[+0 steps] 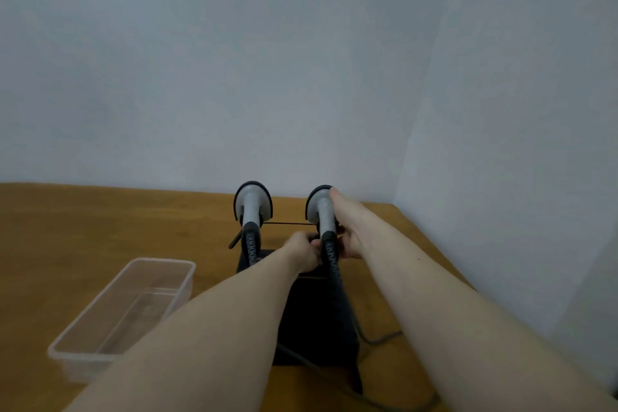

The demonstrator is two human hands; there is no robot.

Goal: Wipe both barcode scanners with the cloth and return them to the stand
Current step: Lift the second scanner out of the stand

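Two grey barcode scanners with black ribbed handles stand side by side in a black stand (244, 261) at the back of the wooden table. The left scanner (251, 207) is untouched. My right hand (349, 231) wraps the neck of the right scanner (321, 211), thumb lying up along its head. My left hand (302, 252) closes on the same scanner's handle from the left. A dark flat shape (317, 314) lies in front of the stand, between my forearms. I cannot tell whether it is the cloth or the stand's base.
A clear plastic tub (182, 266) sits on the table (100, 227) to the left, partly under my left forearm. Grey cables (379, 341) trail from the scanners toward the near right. Plain walls close off the back and the right side.
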